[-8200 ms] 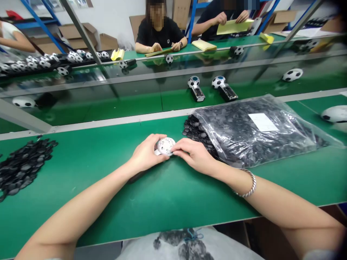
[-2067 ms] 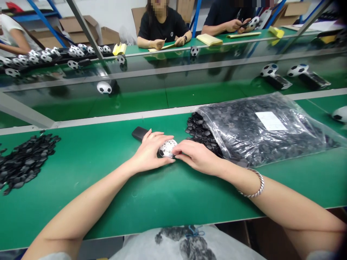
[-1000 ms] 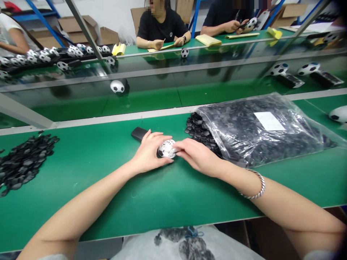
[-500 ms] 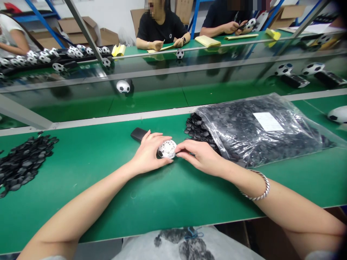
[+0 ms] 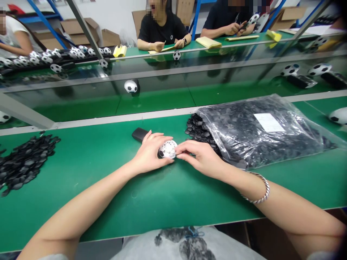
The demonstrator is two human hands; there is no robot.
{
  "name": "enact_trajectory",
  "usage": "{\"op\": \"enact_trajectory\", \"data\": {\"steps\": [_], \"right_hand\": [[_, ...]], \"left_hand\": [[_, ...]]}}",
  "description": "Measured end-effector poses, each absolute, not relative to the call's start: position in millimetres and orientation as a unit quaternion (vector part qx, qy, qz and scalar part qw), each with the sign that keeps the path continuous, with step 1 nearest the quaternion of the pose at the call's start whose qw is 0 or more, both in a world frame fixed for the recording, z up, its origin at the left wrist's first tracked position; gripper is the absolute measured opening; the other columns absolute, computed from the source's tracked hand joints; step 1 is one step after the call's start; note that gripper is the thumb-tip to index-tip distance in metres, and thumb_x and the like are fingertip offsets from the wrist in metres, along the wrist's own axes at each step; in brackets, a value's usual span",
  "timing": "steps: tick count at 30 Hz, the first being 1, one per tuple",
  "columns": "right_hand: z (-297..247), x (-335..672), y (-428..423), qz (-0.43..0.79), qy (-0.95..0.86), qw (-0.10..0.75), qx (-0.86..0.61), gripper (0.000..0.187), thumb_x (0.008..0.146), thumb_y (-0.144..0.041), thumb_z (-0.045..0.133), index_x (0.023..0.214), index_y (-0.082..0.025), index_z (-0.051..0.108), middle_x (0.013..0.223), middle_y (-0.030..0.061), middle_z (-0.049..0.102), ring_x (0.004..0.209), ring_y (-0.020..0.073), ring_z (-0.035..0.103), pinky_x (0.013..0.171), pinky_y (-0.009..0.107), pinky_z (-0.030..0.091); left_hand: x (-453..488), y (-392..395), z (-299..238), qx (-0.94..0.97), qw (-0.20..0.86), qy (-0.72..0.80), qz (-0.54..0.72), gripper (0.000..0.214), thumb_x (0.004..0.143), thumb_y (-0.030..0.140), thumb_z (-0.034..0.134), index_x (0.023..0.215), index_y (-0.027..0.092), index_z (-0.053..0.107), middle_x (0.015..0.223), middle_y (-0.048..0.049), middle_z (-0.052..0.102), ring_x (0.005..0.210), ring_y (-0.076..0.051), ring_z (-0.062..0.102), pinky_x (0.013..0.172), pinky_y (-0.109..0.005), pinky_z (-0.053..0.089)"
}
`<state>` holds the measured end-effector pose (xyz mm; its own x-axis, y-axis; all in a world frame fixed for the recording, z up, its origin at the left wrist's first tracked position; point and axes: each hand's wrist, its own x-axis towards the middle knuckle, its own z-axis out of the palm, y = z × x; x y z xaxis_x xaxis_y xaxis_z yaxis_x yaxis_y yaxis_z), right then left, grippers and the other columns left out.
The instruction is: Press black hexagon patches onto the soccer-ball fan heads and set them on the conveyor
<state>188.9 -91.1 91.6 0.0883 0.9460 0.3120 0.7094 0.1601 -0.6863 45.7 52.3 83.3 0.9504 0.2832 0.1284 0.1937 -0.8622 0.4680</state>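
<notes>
Green factory workbench [image 5: 89, 166], left hand [image 5: 150, 153] clasping a white round fan head [image 5: 168, 149] on its black handle [image 5: 139, 134], right hand [image 5: 202, 157] fingertips pinching its edge, clear bag of black parts [image 5: 257, 126] just beside.

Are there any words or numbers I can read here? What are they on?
None can be read.
The white label on the plastic bag: print too blurred.
The round logo on a co-worker's black shirt: too small.
The white fan grille between left hand and right hand: no writing shows.

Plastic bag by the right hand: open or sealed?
Open: the plastic bag gapes at its left end, black parts spilling onto the green table beside the right hand.
</notes>
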Motion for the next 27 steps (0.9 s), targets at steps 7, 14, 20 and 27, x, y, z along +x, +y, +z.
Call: {"op": "enact_trajectory", "data": {"steps": [7,14,20,27], "right_hand": [[77,183,-84,0.213,-0.605,0.433,-0.634,0.006,0.079,-0.018,0.059,0.077,-0.017,0.064,0.074,0.0012,0.062,0.071,0.0120,0.056,0.070,0.026,0.045],[69,182,-79,0.255,-0.548,0.466,-0.647,0.010,0.074,-0.020,0.062,0.070,-0.016,0.055,0.073,-0.0015,0.047,0.064,0.0090,0.047,0.059,0.022,0.041],[64,179,-77,0.290,-0.519,0.477,-0.647,0.014,0.074,-0.021,0.060,0.075,-0.017,0.046,0.077,-0.0026,0.043,0.060,0.0072,0.044,0.057,0.022,0.041],[87,213,-77,0.103,-0.607,0.210,-0.760,0.014,0.080,-0.030,0.058,0.083,-0.017,0.056,0.085,0.0051,0.056,0.078,0.0173,0.052,0.064,0.027,0.041]], "left_hand": [[46,52,85,0.958,0.241,0.124,0.094,0.067,0.062,0.052,0.067,0.119,0.023,0.049,0.120,-0.0039,0.057,0.120,-0.027,0.040,0.108,-0.052,0.010],[46,51,86,0.957,0.241,0.130,0.095,0.058,0.066,0.046,0.064,0.118,0.023,0.050,0.118,-0.0041,0.057,0.120,-0.027,0.040,0.108,-0.052,0.010],[48,50,88,0.951,0.250,0.144,0.110,0.051,0.066,0.041,0.065,0.112,0.023,0.053,0.111,-0.0033,0.060,0.110,-0.024,0.047,0.108,-0.050,0.014],[47,52,85,0.958,0.247,0.110,0.095,0.059,0.065,0.045,0.067,0.116,0.021,0.049,0.116,-0.0060,0.057,0.115,-0.026,0.043,0.108,-0.053,0.010]]}}
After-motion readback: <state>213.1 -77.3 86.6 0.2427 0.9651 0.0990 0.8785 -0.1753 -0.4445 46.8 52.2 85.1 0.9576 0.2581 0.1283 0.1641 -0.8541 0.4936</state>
